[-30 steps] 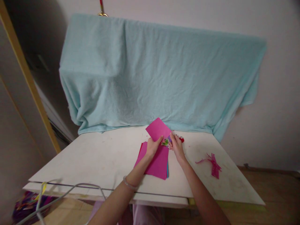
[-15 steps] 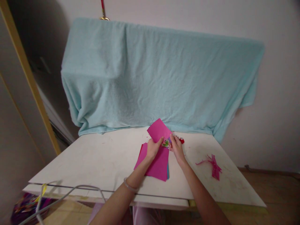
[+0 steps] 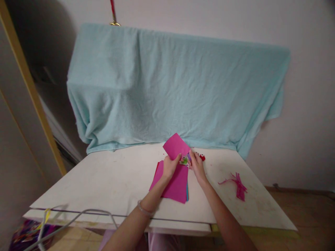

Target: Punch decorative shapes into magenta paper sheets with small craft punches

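Observation:
A pink sheet of paper [image 3: 176,146] is raised above the table, tilted with one corner pointing up. My left hand [image 3: 170,166] pinches its lower edge, the thumb lying on top. Against the right corner of the sheet, my right hand [image 3: 196,164] is closed around a small purple tool [image 3: 189,156]; mostly covered by fingers, its kind cannot be made out. Below the left hand lies a stack of coloured paper [image 3: 176,186], pink on top, with red and blue edges showing. A small green item [image 3: 184,160] sits between the hands, partly hidden.
A red item with an eye-like spot [image 3: 202,157] lies just beyond my right hand. Thin pink strips [image 3: 239,188] are heaped on the white table [image 3: 104,181] at the right. A light blue cloth [image 3: 178,90] hangs behind, and a grey metal tube [image 3: 89,210] crosses the front left edge.
The view has shifted slightly. The hands keep their hold on the paper and the purple tool, with barely any movement between them.

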A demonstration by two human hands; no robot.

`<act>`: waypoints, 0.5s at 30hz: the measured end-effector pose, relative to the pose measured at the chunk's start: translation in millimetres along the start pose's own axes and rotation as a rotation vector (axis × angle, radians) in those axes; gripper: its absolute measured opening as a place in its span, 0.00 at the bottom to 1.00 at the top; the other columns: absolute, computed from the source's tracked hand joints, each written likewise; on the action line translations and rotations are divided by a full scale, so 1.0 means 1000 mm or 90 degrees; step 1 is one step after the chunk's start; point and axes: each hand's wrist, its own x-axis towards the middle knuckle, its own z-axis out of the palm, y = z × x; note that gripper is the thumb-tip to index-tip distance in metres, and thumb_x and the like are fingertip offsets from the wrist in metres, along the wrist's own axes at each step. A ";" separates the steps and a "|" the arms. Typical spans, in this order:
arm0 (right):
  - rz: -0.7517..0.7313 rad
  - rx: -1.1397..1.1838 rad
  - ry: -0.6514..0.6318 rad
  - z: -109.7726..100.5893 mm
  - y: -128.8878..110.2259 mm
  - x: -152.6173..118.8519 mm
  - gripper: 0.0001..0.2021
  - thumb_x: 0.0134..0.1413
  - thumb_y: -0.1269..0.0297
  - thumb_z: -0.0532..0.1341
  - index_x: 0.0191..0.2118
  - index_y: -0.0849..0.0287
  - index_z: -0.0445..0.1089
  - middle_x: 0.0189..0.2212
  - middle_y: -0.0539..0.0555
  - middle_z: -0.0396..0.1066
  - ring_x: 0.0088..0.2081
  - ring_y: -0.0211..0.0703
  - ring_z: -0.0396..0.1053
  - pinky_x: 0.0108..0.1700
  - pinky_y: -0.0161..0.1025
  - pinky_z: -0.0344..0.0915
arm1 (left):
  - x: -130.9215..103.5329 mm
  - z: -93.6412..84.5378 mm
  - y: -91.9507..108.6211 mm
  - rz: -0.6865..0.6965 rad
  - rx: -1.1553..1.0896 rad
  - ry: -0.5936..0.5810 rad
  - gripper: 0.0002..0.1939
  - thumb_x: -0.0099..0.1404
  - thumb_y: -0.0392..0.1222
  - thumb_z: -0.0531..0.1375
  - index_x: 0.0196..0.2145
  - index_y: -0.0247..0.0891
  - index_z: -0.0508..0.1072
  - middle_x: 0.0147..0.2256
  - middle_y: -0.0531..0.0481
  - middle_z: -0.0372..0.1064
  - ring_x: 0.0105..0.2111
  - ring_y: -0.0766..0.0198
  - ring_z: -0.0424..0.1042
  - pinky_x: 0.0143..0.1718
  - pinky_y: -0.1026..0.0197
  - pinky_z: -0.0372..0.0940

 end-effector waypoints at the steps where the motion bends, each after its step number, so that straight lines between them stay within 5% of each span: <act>1: -0.004 -0.004 0.000 0.000 0.000 0.000 0.23 0.46 0.38 0.61 0.27 0.55 0.62 0.14 0.43 0.56 0.15 0.32 0.53 0.16 0.29 0.50 | 0.000 0.000 0.000 0.001 -0.006 -0.005 0.16 0.56 0.50 0.64 0.29 0.31 0.77 0.28 0.42 0.77 0.28 0.56 0.75 0.29 0.62 0.65; 15: -0.009 -0.009 -0.001 0.001 -0.007 -0.003 0.23 0.45 0.38 0.61 0.27 0.55 0.63 0.14 0.44 0.57 0.15 0.33 0.53 0.15 0.30 0.51 | -0.002 0.001 0.002 0.004 -0.042 -0.041 0.17 0.55 0.51 0.64 0.31 0.31 0.77 0.29 0.41 0.77 0.29 0.56 0.75 0.31 0.61 0.67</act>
